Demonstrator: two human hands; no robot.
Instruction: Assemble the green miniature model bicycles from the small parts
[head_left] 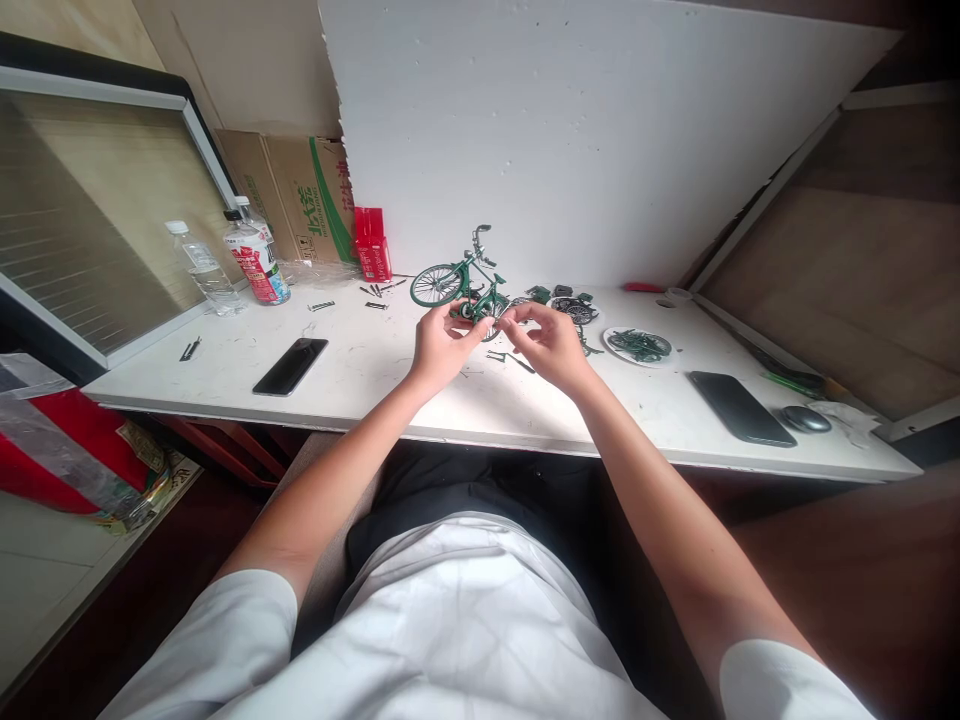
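A small green model bicycle [466, 278] is held up over the white table, tilted with its front wheel raised to the left. My left hand [444, 345] is closed on the lower part of the frame, near the pedals. At the rear wheel, my right hand [551, 345] is pinched, its fingertips almost meeting my left thumb; whatever lies between them is too small to make out. Loose green parts [496, 356] lie just below the hands. Behind my right hand are dark wheels [576, 309] and more green pieces.
On the white table [360, 385] lie a phone [291, 366], a plate of green parts [637, 346], a dark flat device [739, 408] and a mouse [806, 418]. Bottles [255, 262], a red box [373, 245] and a carton [300, 200] stand at the back left.
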